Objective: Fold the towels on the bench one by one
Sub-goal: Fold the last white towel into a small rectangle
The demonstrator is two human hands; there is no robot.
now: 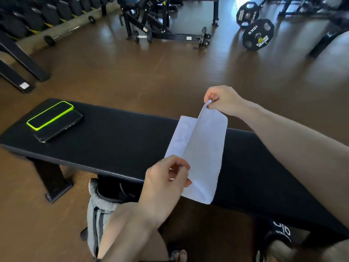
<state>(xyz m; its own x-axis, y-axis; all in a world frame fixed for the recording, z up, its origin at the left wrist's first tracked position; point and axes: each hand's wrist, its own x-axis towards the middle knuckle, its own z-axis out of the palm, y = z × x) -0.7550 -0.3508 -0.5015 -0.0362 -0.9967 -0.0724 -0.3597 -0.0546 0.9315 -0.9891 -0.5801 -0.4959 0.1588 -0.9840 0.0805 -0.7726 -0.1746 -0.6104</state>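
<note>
At the far left we note a rack of black dumbbells (28,17) along the wall, with black angled frame legs (20,59) standing on the brown floor (132,72). The floor is glossy and reflects light.

We record a black padded bench (117,137) running from left to lower right across the view. On its left end lie two phones side by side and touching: one in a bright green case (50,115), the other in a black case (59,126) just nearer to us. Between the phones and the towel, the bench top is bare black padding. A black bench foot (56,184) stands on the floor below the near edge.

Our left hand (166,182) pinches the near corner of a white towel (204,154), thumb and fingertips closed on the cloth. The towel lies across the bench, its near end hanging over the front edge; one layer is lifted off the layer beneath, which lies flat.

Our right hand (222,101) holds the far corner of the lifted layer, fingers closed tight on it, raised above the bench's rear edge.

Behind, a black weight machine (164,21) stands mid-room, well apart from the bench. To the right rests a barbell plate marked 10KG (257,35). Open floor lies between the bench and this equipment.
</note>
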